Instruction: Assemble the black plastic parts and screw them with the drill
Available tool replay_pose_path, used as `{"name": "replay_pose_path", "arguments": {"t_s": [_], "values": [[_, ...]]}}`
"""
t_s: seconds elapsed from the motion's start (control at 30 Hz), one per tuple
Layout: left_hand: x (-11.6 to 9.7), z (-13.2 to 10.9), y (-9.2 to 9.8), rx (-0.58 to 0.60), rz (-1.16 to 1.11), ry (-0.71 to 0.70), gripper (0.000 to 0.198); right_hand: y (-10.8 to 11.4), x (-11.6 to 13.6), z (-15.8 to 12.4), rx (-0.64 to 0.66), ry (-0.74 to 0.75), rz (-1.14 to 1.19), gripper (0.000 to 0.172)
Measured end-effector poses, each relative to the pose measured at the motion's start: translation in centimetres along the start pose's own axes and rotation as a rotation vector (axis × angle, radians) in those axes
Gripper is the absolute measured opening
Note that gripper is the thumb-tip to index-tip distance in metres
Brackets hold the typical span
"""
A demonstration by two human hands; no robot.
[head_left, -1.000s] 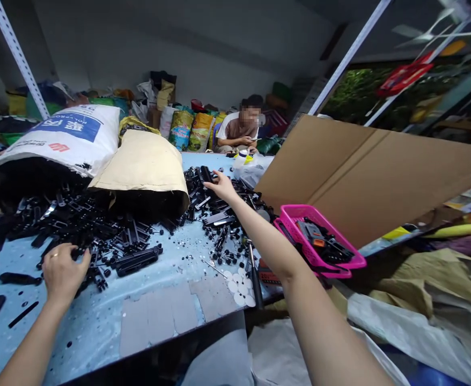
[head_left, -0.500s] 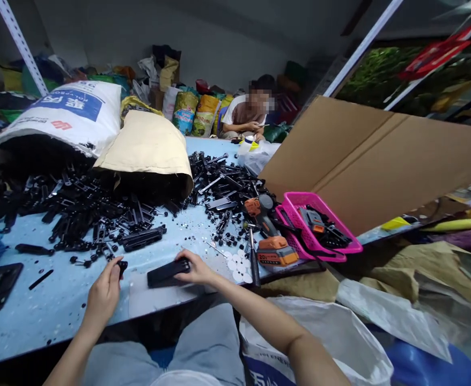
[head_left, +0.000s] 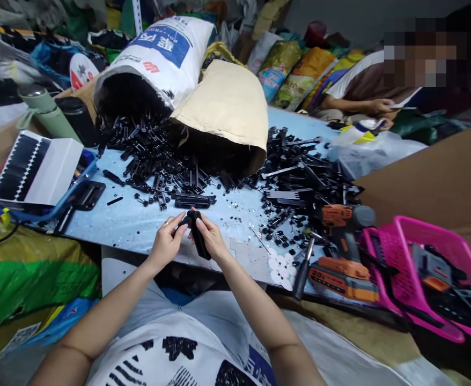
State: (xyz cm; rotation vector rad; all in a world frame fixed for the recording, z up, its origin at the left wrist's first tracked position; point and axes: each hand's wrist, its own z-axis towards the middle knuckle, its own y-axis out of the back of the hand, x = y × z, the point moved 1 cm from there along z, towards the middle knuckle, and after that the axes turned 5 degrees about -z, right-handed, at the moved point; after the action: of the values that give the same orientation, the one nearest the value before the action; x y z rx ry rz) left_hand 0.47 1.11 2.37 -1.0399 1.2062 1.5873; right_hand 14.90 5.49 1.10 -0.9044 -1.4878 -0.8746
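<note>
Both my hands meet over the near edge of the light blue table point(head_left: 139, 222). My right hand point(head_left: 211, 238) grips a long black plastic part point(head_left: 198, 236), held upright and slightly tilted. My left hand point(head_left: 166, 242) pinches a small black piece point(head_left: 186, 220) against the top end of that part. A ring shows on my left hand. Behind them lies a heap of black plastic parts point(head_left: 159, 161), spilling from a white sack point(head_left: 151, 64) and a tan paper sack point(head_left: 227, 107).
An orange cordless drill point(head_left: 342, 249) lies at the right, beside a pink basket point(head_left: 424, 279) of tools. White discs point(head_left: 280, 266) sit near the table edge. A blue tray with a white box point(head_left: 38, 169), a green flask point(head_left: 46, 110) stand left. Another person point(head_left: 372, 91) sits across.
My right hand drew back from the far pile with a long black part. My left hand came in with a small piece. Both now meet near my body, and the view tilted down.
</note>
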Motion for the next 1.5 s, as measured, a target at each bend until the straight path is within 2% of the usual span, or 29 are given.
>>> {"name": "replay_pose_path", "arguments": {"t_s": [0.1,0.2,0.33,0.4,0.5,0.57,0.67,0.73,0.8,0.9,0.97,1.1,1.2,1.27,1.33,1.4,1.43,1.5], "values": [[-0.7,-0.1,0.6,0.036,0.092,-0.117,0.036,1.0,0.8,-0.2,0.043,0.108,-0.162,0.054],[-1.0,-0.2,1.3,0.083,0.152,-0.172,0.036,2.0,1.4,-0.1,0.090,0.279,-0.354,0.051],[-1.3,-0.5,0.9,0.025,0.205,-0.220,0.035,2.2,1.8,-0.1,0.070,0.480,-0.517,0.050],[-1.5,-0.6,0.1,-0.047,0.185,-0.241,0.035,1.6,1.6,-0.4,0.042,0.486,-0.509,0.049],[-1.7,-0.6,-1.1,-0.212,0.119,-0.262,0.034,0.1,0.6,-1.4,-0.052,0.404,-0.400,0.048],[-1.6,-0.6,-1.7,-0.242,0.090,-0.263,0.033,-0.8,-0.4,-2.0,-0.140,0.335,-0.322,0.049],[-1.1,-0.4,-2.1,-0.153,0.040,-0.180,0.032,-1.3,-1.8,-2.1,-0.185,0.239,-0.227,0.052],[-0.7,-0.5,-2.3,-0.132,-0.107,-0.030,0.035,-0.8,-2.4,-1.7,-0.145,0.195,-0.171,0.053],[-0.5,-0.7,-2.3,-0.084,-0.370,0.177,0.039,0.3,-2.4,-1.4,-0.120,0.189,-0.130,0.054],[-1.1,-1.1,-2.1,0.176,-0.732,0.476,0.042,2.4,-1.9,-1.3,-0.128,0.241,-0.134,0.054],[-1.6,-1.2,-1.7,0.319,-0.809,0.613,0.041,3.6,-1.3,-1.4,-0.102,0.303,-0.226,0.051],[-1.7,-1.3,-0.5,0.471,-0.739,0.786,0.044,5.3,0.0,-2.4,-0.047,0.533,-0.557,0.048],[-1.8,-1.6,0.4,0.661,-0.624,0.836,0.049,6.0,1.0,-4.1,0.020,0.676,-0.797,0.060],[-2.2,-2.0,1.1,0.708,-0.503,0.812,0.048,6.5,1.6,-5.6,0.095,0.708,-1.001,0.066],[-2.9,-2.7,2.1,0.728,-0.368,0.780,0.045,7.4,1.9,-7.1,0.197,0.707,-1.178,0.059],[-3.6,-3.5,3.6,0.771,-0.250,0.747,0.045,9.1,2.1,-8.5,0.247,0.671,-1.226,0.050],[-3.9,-3.8,4.5,0.783,-0.205,0.732,0.046,10.2,2.3,-9.0,0.205,0.625,-1.202,0.046],[-4.4,-4.1,6.0,0.769,-0.125,0.712,0.050,12.8,2.7,-10.3,-0.032,0.450,-1.092,0.043]]}}
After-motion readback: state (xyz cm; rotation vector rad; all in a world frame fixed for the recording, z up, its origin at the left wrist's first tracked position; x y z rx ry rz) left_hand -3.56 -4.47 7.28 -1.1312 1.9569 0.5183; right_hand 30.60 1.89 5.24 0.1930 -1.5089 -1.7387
